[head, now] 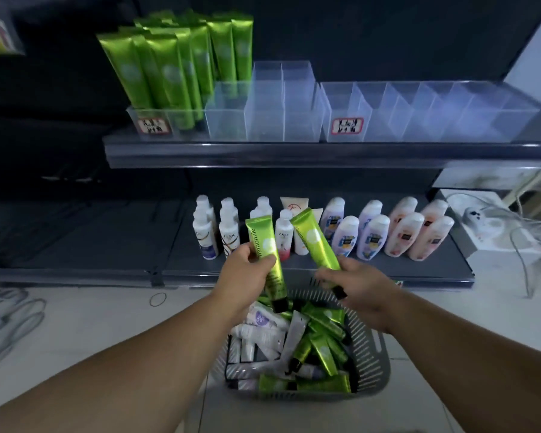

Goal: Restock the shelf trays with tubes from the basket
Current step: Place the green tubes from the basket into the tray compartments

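Just above the basket [372, 354], the left hand [247, 276] wraps curled fingers and thumb round the lower half of one green tube [261, 239], cap pointing down. Over the basket's far rim, the right hand [359, 289] pinches a second green tube [317, 245] near its black cap.

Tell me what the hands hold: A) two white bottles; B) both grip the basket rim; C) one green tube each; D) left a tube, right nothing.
C: the left hand grips a green tube, the right hand a second green tube, both above the basket.
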Available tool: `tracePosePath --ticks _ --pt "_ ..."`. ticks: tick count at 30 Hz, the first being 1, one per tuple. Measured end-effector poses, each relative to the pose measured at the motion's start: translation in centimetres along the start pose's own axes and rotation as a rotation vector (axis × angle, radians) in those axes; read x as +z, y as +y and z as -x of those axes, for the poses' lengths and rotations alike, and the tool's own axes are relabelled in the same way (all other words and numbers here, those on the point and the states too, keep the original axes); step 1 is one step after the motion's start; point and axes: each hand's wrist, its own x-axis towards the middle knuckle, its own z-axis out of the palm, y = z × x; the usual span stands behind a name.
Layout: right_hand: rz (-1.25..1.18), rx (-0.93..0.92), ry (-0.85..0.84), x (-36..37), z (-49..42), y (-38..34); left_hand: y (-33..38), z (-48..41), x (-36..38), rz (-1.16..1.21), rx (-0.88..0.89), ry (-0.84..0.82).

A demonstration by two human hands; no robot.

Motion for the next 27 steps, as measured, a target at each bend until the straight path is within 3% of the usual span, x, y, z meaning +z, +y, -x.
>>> tracePosePath --ticks 9,19,27 --pt "-0.067 -0.225 0.118 1.0 2.7 -8.0 8.6 1.9 -2.2 -0.088 0.234 0.069" --pt "-0.071 -0.391 0.159 1.4 3.1 -15.4 15.8 1.2 -6.9 -0.218 0.401 0.132" --pt "-0.145 -0.634 0.123 2.0 1.4 -23.9 24.1 -0.4 -9.4 -0.257 0.615 0.222"
